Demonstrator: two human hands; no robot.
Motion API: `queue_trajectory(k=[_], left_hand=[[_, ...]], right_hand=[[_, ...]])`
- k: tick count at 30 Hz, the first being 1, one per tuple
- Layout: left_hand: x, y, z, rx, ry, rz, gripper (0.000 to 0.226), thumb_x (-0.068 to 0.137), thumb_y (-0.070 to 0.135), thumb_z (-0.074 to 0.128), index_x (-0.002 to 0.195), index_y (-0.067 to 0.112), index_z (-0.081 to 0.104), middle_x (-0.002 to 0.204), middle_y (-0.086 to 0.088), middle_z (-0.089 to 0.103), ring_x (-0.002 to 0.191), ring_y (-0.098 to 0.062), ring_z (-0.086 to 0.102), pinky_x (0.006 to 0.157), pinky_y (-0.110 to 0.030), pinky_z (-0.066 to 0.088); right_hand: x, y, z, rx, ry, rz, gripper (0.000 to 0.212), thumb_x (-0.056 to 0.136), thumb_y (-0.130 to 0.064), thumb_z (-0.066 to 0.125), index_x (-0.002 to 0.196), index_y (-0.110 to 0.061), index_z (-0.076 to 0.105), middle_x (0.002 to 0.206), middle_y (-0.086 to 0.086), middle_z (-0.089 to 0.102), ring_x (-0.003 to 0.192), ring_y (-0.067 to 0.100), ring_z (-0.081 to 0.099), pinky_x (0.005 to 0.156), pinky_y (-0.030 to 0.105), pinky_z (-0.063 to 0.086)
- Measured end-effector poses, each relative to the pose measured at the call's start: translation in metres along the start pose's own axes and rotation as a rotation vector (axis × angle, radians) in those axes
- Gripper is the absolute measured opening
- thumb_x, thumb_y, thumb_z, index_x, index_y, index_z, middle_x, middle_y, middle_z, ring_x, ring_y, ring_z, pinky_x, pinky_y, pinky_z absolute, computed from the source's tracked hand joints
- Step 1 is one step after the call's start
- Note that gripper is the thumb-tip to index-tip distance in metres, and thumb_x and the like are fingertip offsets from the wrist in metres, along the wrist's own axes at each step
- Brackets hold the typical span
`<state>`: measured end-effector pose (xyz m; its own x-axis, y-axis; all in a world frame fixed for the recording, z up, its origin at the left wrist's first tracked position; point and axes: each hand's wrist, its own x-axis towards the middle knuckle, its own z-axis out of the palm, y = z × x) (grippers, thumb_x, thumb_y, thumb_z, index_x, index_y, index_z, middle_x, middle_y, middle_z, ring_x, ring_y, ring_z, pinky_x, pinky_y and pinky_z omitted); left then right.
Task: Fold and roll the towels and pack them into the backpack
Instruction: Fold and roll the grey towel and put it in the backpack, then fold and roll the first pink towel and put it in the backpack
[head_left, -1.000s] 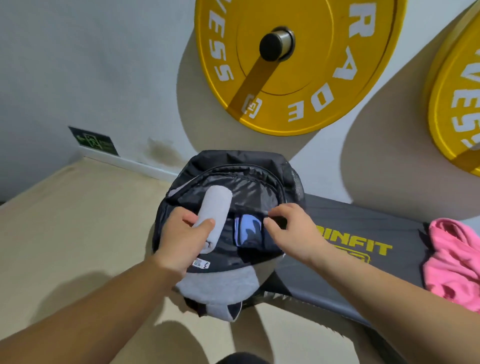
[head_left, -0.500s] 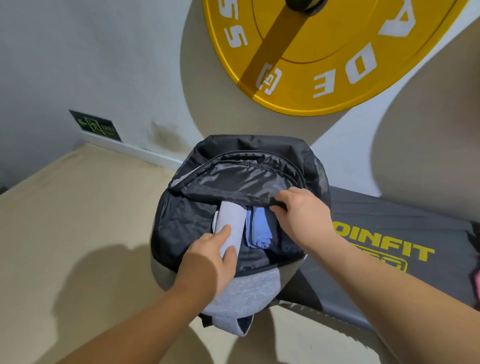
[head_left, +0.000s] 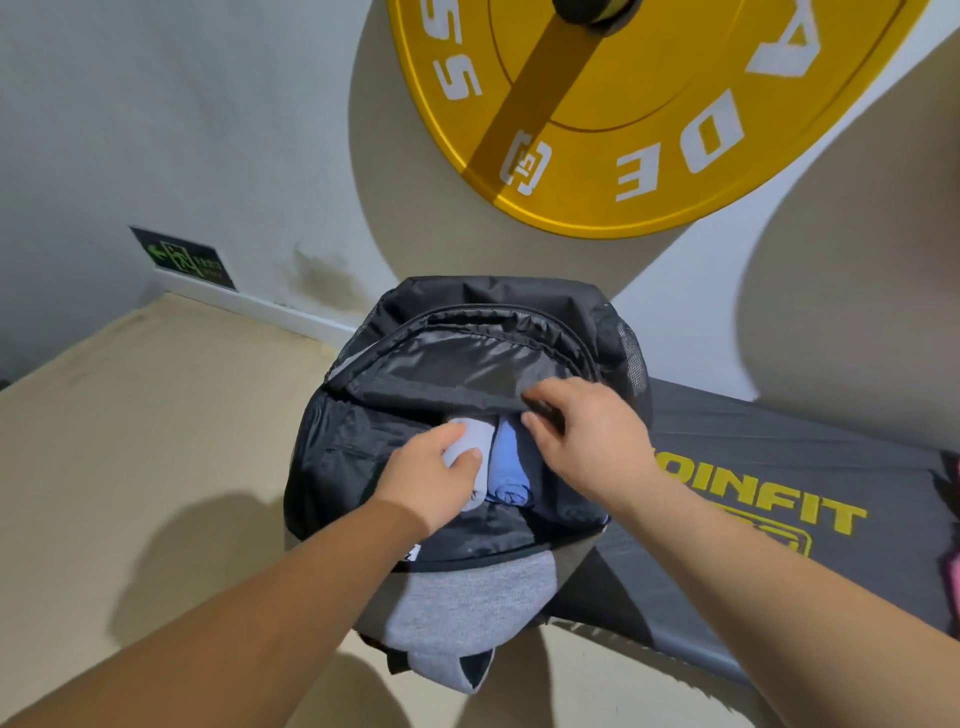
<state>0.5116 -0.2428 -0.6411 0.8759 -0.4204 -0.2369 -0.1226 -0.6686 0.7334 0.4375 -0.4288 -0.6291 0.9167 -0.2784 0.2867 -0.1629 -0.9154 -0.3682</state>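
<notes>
1. While your left hand (head_left: 431, 480) grips the rolled grey towel (head_left: 479, 441), thumb on one side and fingers curled round the other, that roll sits inside the open main compartment of the black backpack (head_left: 337, 467), near the middle of the view.
2. A rolled blue towel (head_left: 509, 467) lies touching the grey one at its 3 o'clock. The two rolls are side by side in the opening, each running from 12 to 6 o'clock.
3. Your right hand (head_left: 592, 441), at the towels' 3 o'clock, pinches the black upper edge of the opening between thumb and curled fingers, and that edge covers the far ends of both rolls.
4. The backpack's grey fabric panel points toward 6 o'clock and its top toward 12, close to the white wall (head_left: 156, 130).
5. At the backpack's 3 o'clock, its side overlaps the end of a black bench pad (head_left: 779, 457) with yellow lettering.
6. A yellow weight plate (head_left: 649, 156) is mounted on the wall at 12 to 1 o'clock.
7. A green exit sign (head_left: 184, 258) sits low on the wall at 10 o'clock, above the beige floor (head_left: 130, 441) at 9.
8. A sliver of pink cloth (head_left: 953, 566) shows at the frame's edge near 4 o'clock.
</notes>
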Motion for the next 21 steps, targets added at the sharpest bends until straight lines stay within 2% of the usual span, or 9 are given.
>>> queue_trajectory(k=[2, 4, 7, 10, 12, 15, 17, 21], left_hand=[[-0.007, -0.002, 0.0, 0.074, -0.071, -0.013, 0.052, 0.103, 0.039, 0.047, 0.155, 0.033, 0.04, 0.161, 0.003, 0.039, 0.147, -0.02, 0.037, 0.117, -0.031, 0.031], [-0.012, -0.002, -0.005, 0.122, -0.065, 0.0, 0.052, 0.105, 0.037, 0.044, 0.156, 0.028, 0.039, 0.16, 0.0, 0.04, 0.146, -0.021, 0.037, 0.117, -0.032, 0.031], [-0.026, 0.009, -0.015, 0.169, 0.043, 0.082, 0.039, 0.104, 0.029, 0.051, 0.14, 0.016, 0.058, 0.139, -0.004, 0.059, 0.126, -0.02, 0.055, 0.104, -0.03, 0.042], [-0.041, 0.037, -0.016, 0.102, 0.041, 0.144, 0.027, 0.099, 0.019, 0.056, 0.125, 0.017, 0.066, 0.117, 0.0, 0.069, 0.103, -0.015, 0.065, 0.088, -0.028, 0.05], [-0.049, 0.066, -0.008, 0.093, 0.003, 0.203, 0.02, 0.098, 0.017, 0.058, 0.114, 0.019, 0.07, 0.099, 0.007, 0.07, 0.083, -0.007, 0.064, 0.076, -0.021, 0.047], [-0.063, 0.122, 0.021, 0.115, -0.049, 0.301, 0.016, 0.095, 0.015, 0.061, 0.092, 0.022, 0.076, 0.076, 0.011, 0.068, 0.067, -0.006, 0.061, 0.063, -0.015, 0.047], [-0.074, 0.163, 0.05, 0.125, -0.091, 0.37, 0.015, 0.092, 0.013, 0.062, 0.089, 0.019, 0.076, 0.072, 0.011, 0.068, 0.066, -0.006, 0.061, 0.062, -0.012, 0.046], [-0.098, 0.229, 0.123, 0.121, -0.224, 0.459, 0.013, 0.09, 0.015, 0.064, 0.085, 0.019, 0.076, 0.064, 0.011, 0.064, 0.059, -0.007, 0.057, 0.057, -0.016, 0.045]], right_hand=[[-0.008, 0.004, 0.001, -0.072, -0.101, -0.079, 0.038, 0.092, -0.046, 0.058, 0.123, -0.026, 0.069, 0.105, 0.003, 0.07, 0.097, 0.032, 0.063, 0.086, 0.04, 0.052], [-0.011, 0.005, -0.007, -0.031, -0.152, -0.079, 0.042, 0.095, -0.046, 0.054, 0.129, -0.024, 0.067, 0.116, 0.001, 0.069, 0.107, 0.029, 0.061, 0.094, 0.04, 0.05], [-0.018, 0.004, -0.028, 0.069, -0.086, -0.057, 0.029, 0.097, -0.036, 0.055, 0.12, -0.024, 0.07, 0.116, -0.003, 0.067, 0.113, 0.023, 0.059, 0.094, 0.039, 0.052], [-0.028, 0.01, -0.052, 0.032, -0.041, -0.029, 0.022, 0.097, -0.033, 0.055, 0.106, -0.024, 0.073, 0.104, -0.003, 0.066, 0.106, 0.023, 0.058, 0.084, 0.039, 0.053], [-0.038, 0.02, -0.071, 0.009, -0.079, 0.029, 0.023, 0.096, -0.037, 0.053, 0.101, -0.025, 0.072, 0.099, -0.002, 0.062, 0.105, 0.023, 0.058, 0.08, 0.039, 0.053], [-0.057, 0.046, -0.104, -0.033, -0.152, 0.148, 0.023, 0.094, -0.04, 0.051, 0.101, -0.026, 0.068, 0.098, -0.003, 0.06, 0.109, 0.023, 0.057, 0.08, 0.038, 0.053], [-0.074, 0.072, -0.126, -0.056, -0.178, 0.237, 0.024, 0.093, -0.04, 0.052, 0.106, -0.027, 0.068, 0.107, -0.002, 0.063, 0.113, 0.023, 0.059, 0.085, 0.037, 0.054], [-0.122, 0.151, -0.169, -0.112, -0.168, 0.461, 0.027, 0.089, -0.033, 0.054, 0.11, -0.025, 0.069, 0.118, 0.003, 0.069, 0.113, 0.027, 0.063, 0.088, 0.037, 0.055]])
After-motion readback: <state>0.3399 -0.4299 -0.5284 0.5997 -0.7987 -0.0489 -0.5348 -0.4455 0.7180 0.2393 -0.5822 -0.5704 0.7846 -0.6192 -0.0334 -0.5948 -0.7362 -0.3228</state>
